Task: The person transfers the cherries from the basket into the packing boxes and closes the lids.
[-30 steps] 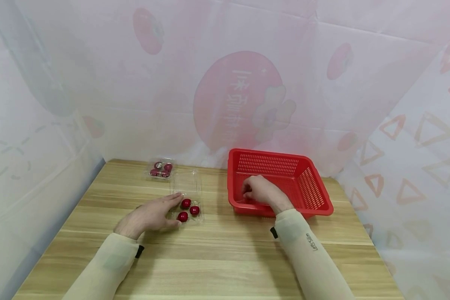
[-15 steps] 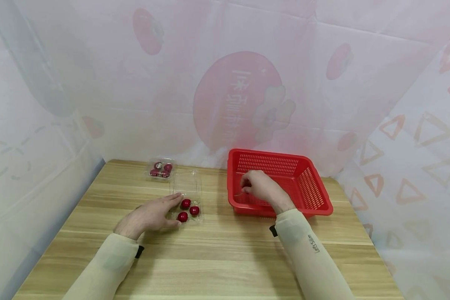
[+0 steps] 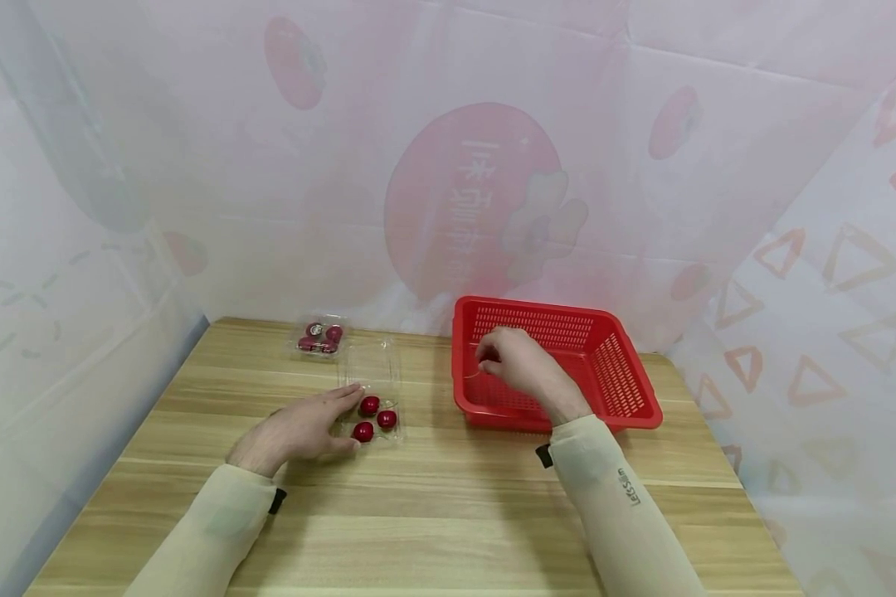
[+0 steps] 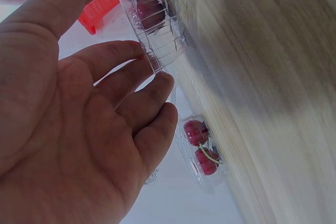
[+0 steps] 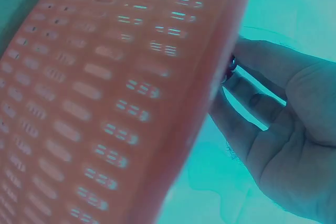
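My left hand point(image 3: 306, 427) rests beside an open clear clamshell box point(image 3: 373, 365). Its thumb and fingers spread along the left side, fingertips touching the plastic edge. Several dark red cherries lie in the near half, such as one cherry point(image 3: 387, 419) at the right. Above the red basket point(image 3: 485, 412), my right hand point(image 3: 518, 361) pinches a cherry point(image 5: 231, 67), mostly hidden by the fingers and the basket rim. Its thin stem point(image 3: 472, 376) sticks out to the left in the head view.
A closed clear box point(image 3: 319, 336) of cherries stands at the back left of the wooden table point(image 3: 388, 522). The red basket has slotted walls and a raised rim. A printed cloth point(image 3: 328, 207) hangs behind the table.
My right hand has risen from inside the basket, and a stem now shows beside its fingers. The left hand and the boxes have stayed where they were.
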Demonstrator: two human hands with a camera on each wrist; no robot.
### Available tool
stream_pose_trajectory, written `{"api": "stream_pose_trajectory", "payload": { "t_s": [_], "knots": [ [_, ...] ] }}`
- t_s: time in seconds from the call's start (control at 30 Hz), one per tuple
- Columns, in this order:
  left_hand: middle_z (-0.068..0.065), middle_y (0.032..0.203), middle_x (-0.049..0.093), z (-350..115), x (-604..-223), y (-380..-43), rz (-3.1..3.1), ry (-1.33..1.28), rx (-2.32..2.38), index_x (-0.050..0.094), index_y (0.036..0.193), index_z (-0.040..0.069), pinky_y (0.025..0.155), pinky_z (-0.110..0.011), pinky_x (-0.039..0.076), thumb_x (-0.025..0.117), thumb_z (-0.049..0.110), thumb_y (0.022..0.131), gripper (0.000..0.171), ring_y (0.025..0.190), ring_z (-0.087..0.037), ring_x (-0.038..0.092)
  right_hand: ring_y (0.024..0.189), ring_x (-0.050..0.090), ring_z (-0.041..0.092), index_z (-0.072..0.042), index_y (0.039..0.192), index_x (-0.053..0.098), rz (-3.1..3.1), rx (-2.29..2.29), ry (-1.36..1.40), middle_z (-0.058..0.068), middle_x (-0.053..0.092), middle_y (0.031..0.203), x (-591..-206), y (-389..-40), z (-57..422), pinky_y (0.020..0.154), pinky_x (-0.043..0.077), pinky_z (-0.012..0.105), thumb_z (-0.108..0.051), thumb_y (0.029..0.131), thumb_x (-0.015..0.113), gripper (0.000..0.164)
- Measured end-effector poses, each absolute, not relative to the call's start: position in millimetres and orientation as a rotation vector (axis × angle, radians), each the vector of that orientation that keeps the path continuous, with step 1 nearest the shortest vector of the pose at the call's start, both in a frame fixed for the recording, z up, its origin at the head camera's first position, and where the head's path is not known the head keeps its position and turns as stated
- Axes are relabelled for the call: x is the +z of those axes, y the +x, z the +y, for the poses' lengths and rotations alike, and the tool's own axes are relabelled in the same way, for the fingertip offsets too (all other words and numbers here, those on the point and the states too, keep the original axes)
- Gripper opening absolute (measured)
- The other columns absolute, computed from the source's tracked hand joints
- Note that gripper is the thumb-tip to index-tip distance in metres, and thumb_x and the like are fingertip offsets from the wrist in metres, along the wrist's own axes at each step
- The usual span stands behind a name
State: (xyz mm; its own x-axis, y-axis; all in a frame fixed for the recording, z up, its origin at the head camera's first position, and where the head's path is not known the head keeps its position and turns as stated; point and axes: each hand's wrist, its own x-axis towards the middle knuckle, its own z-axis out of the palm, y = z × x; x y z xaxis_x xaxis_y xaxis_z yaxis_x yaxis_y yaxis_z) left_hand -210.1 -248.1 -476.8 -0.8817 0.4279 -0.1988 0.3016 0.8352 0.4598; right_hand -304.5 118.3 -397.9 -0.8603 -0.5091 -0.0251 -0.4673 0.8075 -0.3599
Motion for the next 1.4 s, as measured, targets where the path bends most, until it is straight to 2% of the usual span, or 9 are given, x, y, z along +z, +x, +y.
{"api": "stream_pose_trajectory", "payload": {
  "t_s": [0.23, 0.47, 1.03, 1.4],
  "knots": [
    [-0.026, 0.19, 0.037, -248.9, -477.6, -210.3, 2.721, 0.552, 0.617, 0.044, 0.179, 0.0, 0.141, -0.075, 0.039, 0.09, 0.033, 0.104, 0.094, 0.172, -0.057, 0.042, 0.109, 0.077, 0.023, -0.006, 0.12, 0.087, 2.897, -0.549, -0.817, 0.008, 0.083, 0.117, -393.7, -301.2, 113.1, 0.102, 0.072, 0.041, -0.007, 0.108, 0.085, 0.012],
    [-0.028, 0.188, 0.04, -249.0, -478.8, -210.5, 2.727, 0.567, 0.63, 0.045, 0.177, -0.003, 0.141, -0.074, 0.039, 0.09, 0.031, 0.103, 0.093, 0.171, -0.058, 0.044, 0.108, 0.076, 0.024, -0.007, 0.121, 0.087, 2.926, -0.572, -0.834, 0.007, 0.082, 0.116, -387.1, -295.5, 105.5, 0.103, 0.072, 0.041, -0.005, 0.107, 0.086, 0.014],
    [-0.027, 0.189, 0.039, -249.9, -478.0, -210.1, 2.725, 0.554, 0.629, 0.045, 0.178, -0.001, 0.141, -0.074, 0.04, 0.091, 0.032, 0.104, 0.093, 0.172, -0.057, 0.043, 0.113, 0.078, 0.025, -0.006, 0.12, 0.086, 2.91, -0.583, -0.928, 0.009, 0.081, 0.12, -388.1, -284.2, 75.9, 0.105, 0.071, 0.041, -0.006, 0.108, 0.084, 0.012],
    [-0.028, 0.188, 0.04, -250.9, -476.4, -209.4, 2.73, 0.569, 0.636, 0.045, 0.177, -0.002, 0.141, -0.074, 0.04, 0.091, 0.032, 0.103, 0.094, 0.171, -0.058, 0.043, 0.112, 0.079, 0.023, -0.009, 0.119, 0.088, 2.889, -0.578, -1.002, 0.007, 0.082, 0.119, -399.8, -278.3, 51.6, 0.105, 0.071, 0.041, -0.008, 0.109, 0.084, 0.01]
  ]
}}
